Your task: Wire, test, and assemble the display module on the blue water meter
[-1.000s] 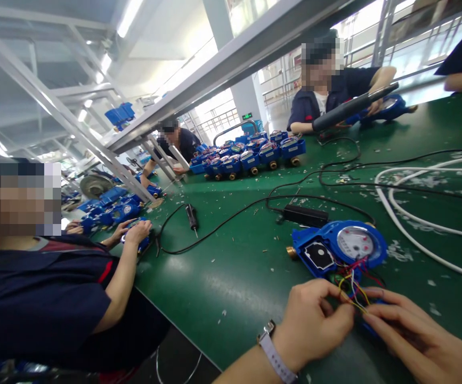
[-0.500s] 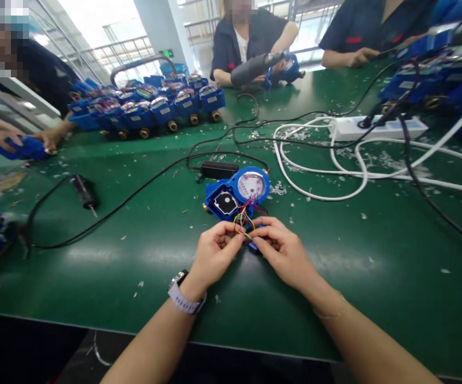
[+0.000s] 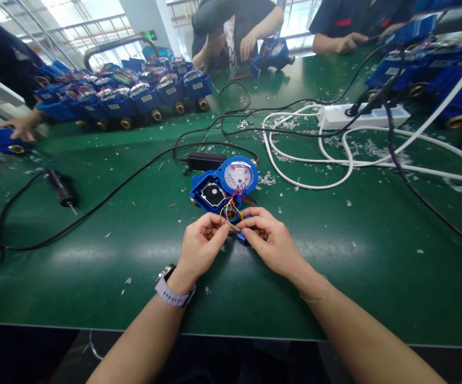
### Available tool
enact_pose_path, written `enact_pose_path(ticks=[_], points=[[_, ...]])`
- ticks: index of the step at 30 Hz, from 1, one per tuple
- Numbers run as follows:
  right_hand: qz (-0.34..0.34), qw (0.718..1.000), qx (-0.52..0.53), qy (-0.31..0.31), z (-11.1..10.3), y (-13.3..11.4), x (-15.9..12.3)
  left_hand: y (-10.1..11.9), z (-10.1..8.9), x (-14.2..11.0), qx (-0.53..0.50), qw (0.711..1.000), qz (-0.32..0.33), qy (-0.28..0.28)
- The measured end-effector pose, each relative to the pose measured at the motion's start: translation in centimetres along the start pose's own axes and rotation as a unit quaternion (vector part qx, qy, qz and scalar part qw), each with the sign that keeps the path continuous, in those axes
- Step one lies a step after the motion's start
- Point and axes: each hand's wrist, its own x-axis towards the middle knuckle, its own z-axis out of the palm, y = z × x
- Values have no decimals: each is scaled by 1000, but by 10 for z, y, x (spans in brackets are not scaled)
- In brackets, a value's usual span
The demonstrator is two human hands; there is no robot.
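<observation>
A blue water meter (image 3: 219,186) with a round clear dial (image 3: 238,175) and an opened square compartment lies on the green table in front of me. Thin red, yellow, white and black wires (image 3: 231,209) come out of it toward me. My left hand (image 3: 202,242) pinches these wires between thumb and fingers at the meter's near edge. From the other side my right hand (image 3: 268,240) pinches the same wires, its fingertips close to the left ones. A small blue part (image 3: 241,236) shows just under the right fingertips; its kind is partly hidden.
A black box with a cable (image 3: 205,160) lies behind the meter. An electric screwdriver (image 3: 61,188) is at left, a power strip (image 3: 364,116) with looped white cable at right. Several blue meters (image 3: 135,96) stand in rows at the back. Co-workers sit across the table.
My view has shifted, so the meter and hands appear further left. Both hands keep pinching the wires. Across the table, a co-worker has lifted a dark tool away from a blue meter.
</observation>
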Motion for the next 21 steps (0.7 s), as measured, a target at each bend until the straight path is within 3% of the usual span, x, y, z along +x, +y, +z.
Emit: enact_pose_path(ticks=[14,21], points=[[19,1000,21,8,4,-1,6,5,1,-5,65,997,36,-9],[15,1000,21,11,3,0,6,5,2,-2,43,999,19,-6]])
